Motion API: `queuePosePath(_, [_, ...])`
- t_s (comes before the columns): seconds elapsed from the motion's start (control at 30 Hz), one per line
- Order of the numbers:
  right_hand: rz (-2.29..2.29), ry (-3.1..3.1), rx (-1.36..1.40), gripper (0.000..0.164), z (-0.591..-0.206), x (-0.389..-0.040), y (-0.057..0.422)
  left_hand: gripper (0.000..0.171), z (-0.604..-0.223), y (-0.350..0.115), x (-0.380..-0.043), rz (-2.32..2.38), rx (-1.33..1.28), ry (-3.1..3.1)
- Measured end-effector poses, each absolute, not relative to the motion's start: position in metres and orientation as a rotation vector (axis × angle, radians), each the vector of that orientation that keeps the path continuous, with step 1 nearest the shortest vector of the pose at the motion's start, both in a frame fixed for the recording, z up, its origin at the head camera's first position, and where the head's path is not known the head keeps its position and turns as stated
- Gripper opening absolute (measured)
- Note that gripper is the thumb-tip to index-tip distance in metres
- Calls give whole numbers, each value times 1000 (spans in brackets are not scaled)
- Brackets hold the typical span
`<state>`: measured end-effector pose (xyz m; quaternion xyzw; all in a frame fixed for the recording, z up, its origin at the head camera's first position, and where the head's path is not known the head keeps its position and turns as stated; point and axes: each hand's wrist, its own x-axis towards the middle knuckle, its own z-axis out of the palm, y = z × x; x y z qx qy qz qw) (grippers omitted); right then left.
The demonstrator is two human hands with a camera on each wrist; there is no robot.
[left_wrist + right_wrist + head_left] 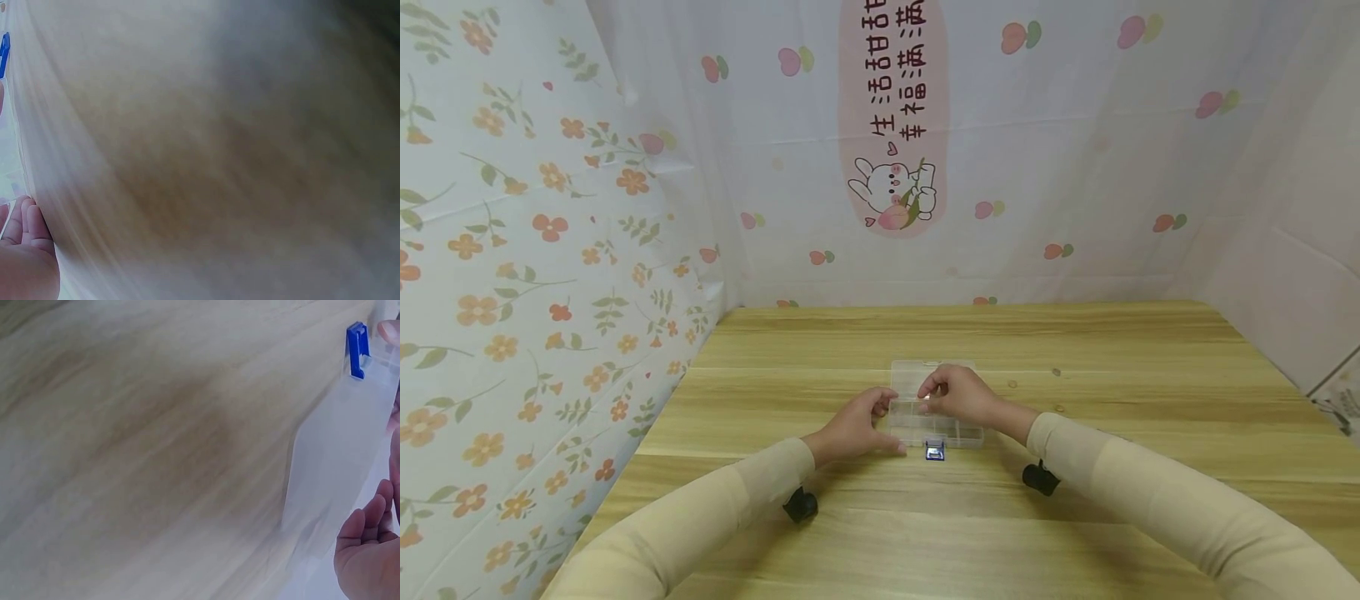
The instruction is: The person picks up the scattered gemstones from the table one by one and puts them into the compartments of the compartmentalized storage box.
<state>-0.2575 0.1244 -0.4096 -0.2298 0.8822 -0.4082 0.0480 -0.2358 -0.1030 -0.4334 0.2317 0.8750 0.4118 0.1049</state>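
Observation:
A clear plastic compartment box lies on the table with its lid folded back away from me. At its front edge hangs a blue latch, which also shows in the right wrist view. My left hand holds the box's left side, thumb at the front corner and fingers farther back. Over the compartments, my right hand has its thumb and index finger curled toward each other near the hinge line. A small bright spot shows at those fingertips; I cannot tell whether they pinch anything.
The wood-grain table extends on all sides of the box. A patterned cloth hangs behind it, and a flowered cloth hangs along the left. Dark wrist cameras sit under both sleeves.

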Motion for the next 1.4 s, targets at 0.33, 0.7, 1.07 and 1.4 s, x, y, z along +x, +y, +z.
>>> queuePosePath(0.33, [-1251,2738,-659,11,-404,-258,134,79,-436,-104,-238,1203,674,2592])
queuePosePath(0.7, [-1343,2736,-595,16,-405,-250,152,80,-437,-103,-238,1203,659,2590])
queuePosePath(1.07, [-1430,2729,-534,19,-405,-240,180,81,-438,-104,-238,1211,677,2574])
queuePosePath(1.4, [-1514,2694,-469,26,-399,-227,207,82,-438,-104,-238,1231,653,2560])
